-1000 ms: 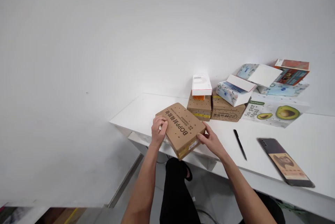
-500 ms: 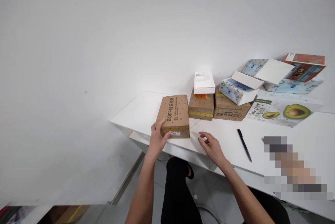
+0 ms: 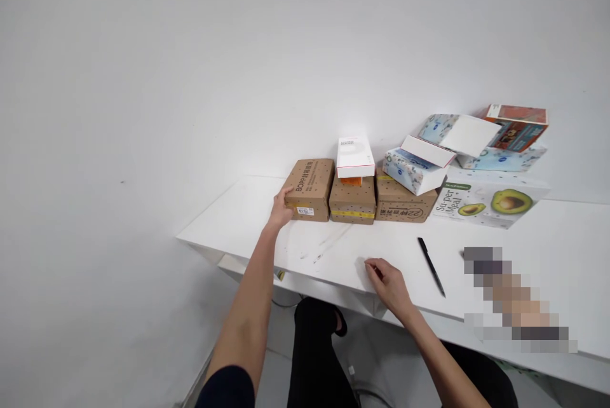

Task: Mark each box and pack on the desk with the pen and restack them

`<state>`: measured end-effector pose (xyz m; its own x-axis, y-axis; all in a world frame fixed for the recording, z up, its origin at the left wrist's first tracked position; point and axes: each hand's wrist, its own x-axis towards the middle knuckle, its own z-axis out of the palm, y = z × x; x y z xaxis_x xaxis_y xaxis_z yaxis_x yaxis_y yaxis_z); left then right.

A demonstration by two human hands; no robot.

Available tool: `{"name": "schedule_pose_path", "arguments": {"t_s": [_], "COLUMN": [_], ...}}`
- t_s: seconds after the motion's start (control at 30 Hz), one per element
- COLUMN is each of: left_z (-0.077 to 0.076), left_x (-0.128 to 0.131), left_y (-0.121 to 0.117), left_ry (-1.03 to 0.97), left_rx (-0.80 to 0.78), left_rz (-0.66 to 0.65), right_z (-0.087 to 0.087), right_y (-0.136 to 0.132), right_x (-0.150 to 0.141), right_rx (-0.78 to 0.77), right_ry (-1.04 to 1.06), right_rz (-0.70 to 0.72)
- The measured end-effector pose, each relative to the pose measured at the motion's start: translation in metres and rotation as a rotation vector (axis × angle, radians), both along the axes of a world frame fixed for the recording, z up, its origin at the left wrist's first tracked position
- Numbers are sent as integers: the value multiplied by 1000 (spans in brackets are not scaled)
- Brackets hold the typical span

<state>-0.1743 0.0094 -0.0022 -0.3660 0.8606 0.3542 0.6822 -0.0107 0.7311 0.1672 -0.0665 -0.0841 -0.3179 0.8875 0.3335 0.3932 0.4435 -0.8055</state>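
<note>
A brown cardboard box (image 3: 310,187) with black print stands on the white table (image 3: 267,211), pushed against a row of two other brown boxes (image 3: 352,201) near the wall. My left hand (image 3: 281,206) reaches out, fingers resting on the box's front left corner. My right hand (image 3: 389,281) lies on the table near its front edge, fingers loosely curled, holding nothing. A small white box (image 3: 354,155) sits on top of the middle brown box.
A black pen (image 3: 431,257) lies right of my right hand. Blue patterned tissue packs (image 3: 415,168), an avocado-printed box (image 3: 486,199) and an orange carton (image 3: 517,125) pile up at the back right. A blurred flat object (image 3: 515,297) lies at the right.
The printed brown box, held in both hands a second ago, was set down and slid back beside the other boxes. My right hand let go and dropped onto the table.
</note>
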Motion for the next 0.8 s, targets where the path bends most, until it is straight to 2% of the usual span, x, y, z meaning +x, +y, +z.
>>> {"name": "schedule_pose_path", "arguments": {"t_s": [0.1, 0.2, 0.27, 0.33, 0.43, 0.53, 0.67, 0.73, 0.8], "left_z": [9, 20, 26, 32, 44, 58, 75, 82, 88], "left_x": [1, 21, 47, 79, 125, 153, 162, 159, 155], "left_y": [-2, -10, -13, -9, 7, 27, 39, 31, 11], "left_ry": [51, 133, 188, 305, 475, 510, 483, 440, 333], "left_rx": [32, 110, 171, 253, 336, 359, 366, 445, 572], "left_rz": [23, 90, 107, 55, -42, -82, -92, -42, 41], "right_z": [0, -1, -1, -1, -1, -1, 1, 3, 3], "right_y": [0, -1, -1, -2, -3, -4, -5, -5, -5], "right_x": [1, 1, 1, 1, 1, 2, 3, 4, 5], "right_rx": [-3, -5, -4, 1, 10, 11, -5, -15, -33], "right_ry": [6, 17, 25, 32, 34, 38, 72, 108, 151], "right_rz": [-1, -5, 0, 2, -21, -75, -120, -123, -124]}}
